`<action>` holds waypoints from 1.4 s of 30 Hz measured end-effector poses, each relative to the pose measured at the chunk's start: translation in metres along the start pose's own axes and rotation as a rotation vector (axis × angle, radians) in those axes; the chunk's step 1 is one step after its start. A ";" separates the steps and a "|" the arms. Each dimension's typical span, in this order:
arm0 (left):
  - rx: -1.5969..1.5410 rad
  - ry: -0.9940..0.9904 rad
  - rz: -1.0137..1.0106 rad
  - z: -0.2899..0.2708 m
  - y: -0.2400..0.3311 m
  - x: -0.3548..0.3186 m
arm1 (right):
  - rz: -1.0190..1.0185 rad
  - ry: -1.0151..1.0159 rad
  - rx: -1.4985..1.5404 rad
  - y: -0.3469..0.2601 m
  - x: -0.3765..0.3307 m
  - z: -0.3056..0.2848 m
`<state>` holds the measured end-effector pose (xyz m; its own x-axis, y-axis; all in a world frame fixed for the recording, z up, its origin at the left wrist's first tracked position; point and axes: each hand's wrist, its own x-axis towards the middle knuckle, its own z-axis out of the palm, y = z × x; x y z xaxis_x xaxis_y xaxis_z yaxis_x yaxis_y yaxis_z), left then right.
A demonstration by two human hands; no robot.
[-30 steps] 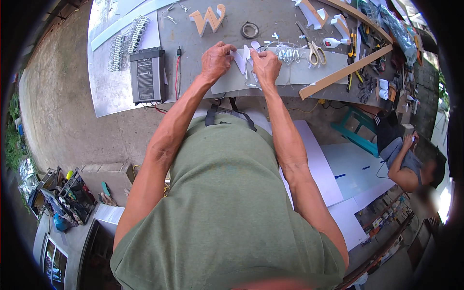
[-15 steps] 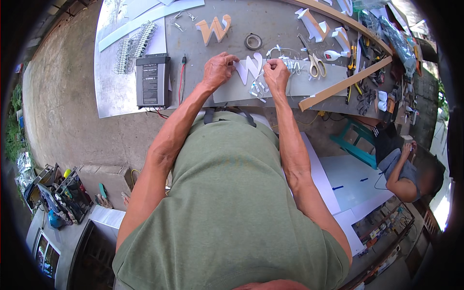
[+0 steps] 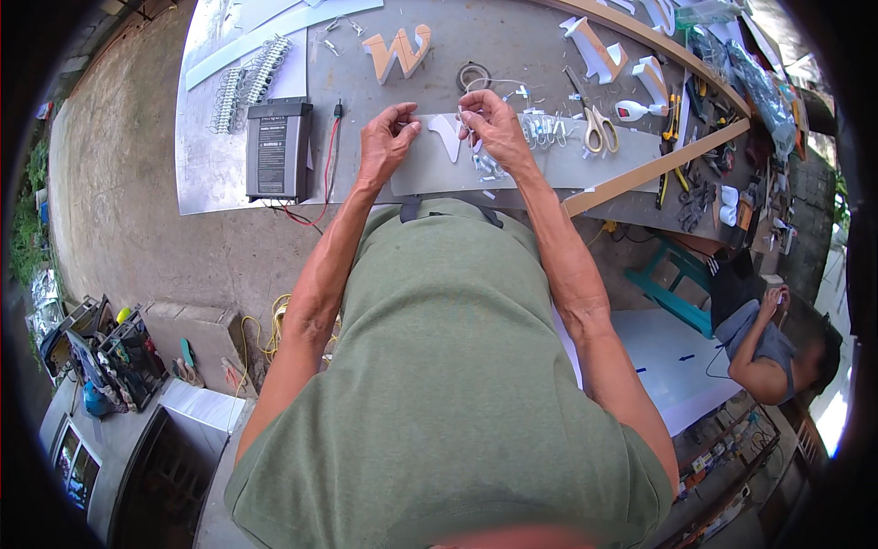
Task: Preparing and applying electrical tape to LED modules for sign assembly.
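Note:
A white W-shaped letter (image 3: 447,139) lies flat on a grey sheet (image 3: 421,174) near the table's front edge. To its left hovers my left hand (image 3: 388,144), fingers curled but apart, holding nothing. Over the letter's right side, my right hand (image 3: 498,131) pinches a thin white wire, part of a string of small white LED modules (image 3: 488,166). The wire loops above the fingers, which hide part of the letter. Further back stands a tan-sided W letter (image 3: 397,57), and a roll of dark tape (image 3: 470,77) sits behind my right hand.
A dark power supply box (image 3: 279,151) with a red lead stands left, near coiled wire spirals (image 3: 265,71). Scissors (image 3: 599,130), a glue bottle (image 3: 635,109), more letters (image 3: 594,53) and a wooden strip (image 3: 631,177) are right. A person (image 3: 764,343) sits beyond a green stool (image 3: 672,282).
My left hand has come off the white letter and moved left, its fingers spreading. My right hand has shifted left over the letter, drawing the wire into a loop.

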<state>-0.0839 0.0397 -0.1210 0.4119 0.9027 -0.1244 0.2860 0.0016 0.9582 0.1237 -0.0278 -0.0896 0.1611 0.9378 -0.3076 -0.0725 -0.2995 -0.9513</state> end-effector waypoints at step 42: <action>0.008 -0.226 -0.050 0.001 -0.004 0.028 | -0.039 0.058 -0.632 0.023 0.017 0.019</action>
<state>-0.0726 0.0647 -0.1289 0.5803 0.7821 -0.2271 0.3174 0.0396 0.9475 0.1060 -0.0151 -0.1167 0.2060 0.9445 -0.2559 0.5264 -0.3274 -0.7847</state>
